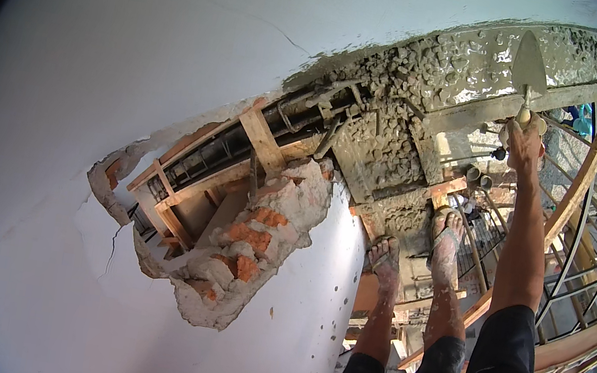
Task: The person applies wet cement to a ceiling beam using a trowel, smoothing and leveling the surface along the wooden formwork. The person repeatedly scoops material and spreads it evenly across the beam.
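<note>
Head view: the right hand (526, 140) wraps round a trowel (530, 65), far right, blade over wet concrete (444, 57); left hand unseen. Overreaching could make those sandalled feet (446, 258) slip!

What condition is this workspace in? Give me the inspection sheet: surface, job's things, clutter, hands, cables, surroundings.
Surface: wet concrete, rough with stones to the left, smoother near the pointing trowel.
Job's things: the trowel's blade is over the concrete, contact unclear.
Clutter: blue item beyond the formwork board, too unclear to name.
Hands: right hand grips the trowel; left hand not in view.
Cables: none identifiable for certain.
Surroundings: white wall broken open, exposing orange brick; two sandalled feet.
</note>
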Demonstrator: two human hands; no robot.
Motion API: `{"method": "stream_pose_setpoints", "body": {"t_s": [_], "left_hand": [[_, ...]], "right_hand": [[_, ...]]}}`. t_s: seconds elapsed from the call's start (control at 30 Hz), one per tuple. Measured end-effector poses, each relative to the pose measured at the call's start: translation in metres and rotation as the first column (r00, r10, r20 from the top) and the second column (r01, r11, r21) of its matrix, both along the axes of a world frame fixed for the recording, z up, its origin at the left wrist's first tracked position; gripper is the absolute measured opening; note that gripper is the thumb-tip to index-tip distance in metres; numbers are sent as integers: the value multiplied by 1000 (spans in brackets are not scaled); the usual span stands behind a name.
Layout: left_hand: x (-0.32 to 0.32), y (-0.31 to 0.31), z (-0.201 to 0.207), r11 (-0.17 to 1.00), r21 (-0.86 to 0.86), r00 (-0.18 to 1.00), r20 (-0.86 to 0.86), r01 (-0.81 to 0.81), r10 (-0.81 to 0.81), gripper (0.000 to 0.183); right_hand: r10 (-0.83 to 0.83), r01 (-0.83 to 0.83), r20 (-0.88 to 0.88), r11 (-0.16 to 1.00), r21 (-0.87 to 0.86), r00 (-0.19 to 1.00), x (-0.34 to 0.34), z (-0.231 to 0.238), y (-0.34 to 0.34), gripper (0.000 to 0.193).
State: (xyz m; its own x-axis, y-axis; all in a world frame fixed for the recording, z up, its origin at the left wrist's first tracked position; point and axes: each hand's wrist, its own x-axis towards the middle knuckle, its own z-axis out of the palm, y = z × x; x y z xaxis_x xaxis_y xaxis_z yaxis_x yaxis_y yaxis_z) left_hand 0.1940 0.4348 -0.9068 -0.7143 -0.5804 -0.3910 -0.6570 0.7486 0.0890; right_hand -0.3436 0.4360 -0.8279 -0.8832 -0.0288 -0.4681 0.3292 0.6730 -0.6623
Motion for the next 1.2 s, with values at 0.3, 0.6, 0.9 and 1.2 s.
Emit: {"method": "stream_pose_setpoints", "body": {"t_s": [0.3,0.6,0.9,1.2], "left_hand": [[-2,5,-3,1000,19,995,97,21,-23,61],[-5,-3,3,1000,-10,999,49,18,-17,58],[6,6,-16,1000,-13,999,-41,-28,27,54],[12,7,-10,998,-33,986,-152,59,-63,57]], "right_hand": [[238,-275,335,959,67,912,116,-35,-125,57],[267,-289,117,819,495,956,36,-47,-55,53],[551,-560,142,741,370,822,83,-46,-84,51],[118,-93,364,992,-85,924,83,-52,-88,62]]}}
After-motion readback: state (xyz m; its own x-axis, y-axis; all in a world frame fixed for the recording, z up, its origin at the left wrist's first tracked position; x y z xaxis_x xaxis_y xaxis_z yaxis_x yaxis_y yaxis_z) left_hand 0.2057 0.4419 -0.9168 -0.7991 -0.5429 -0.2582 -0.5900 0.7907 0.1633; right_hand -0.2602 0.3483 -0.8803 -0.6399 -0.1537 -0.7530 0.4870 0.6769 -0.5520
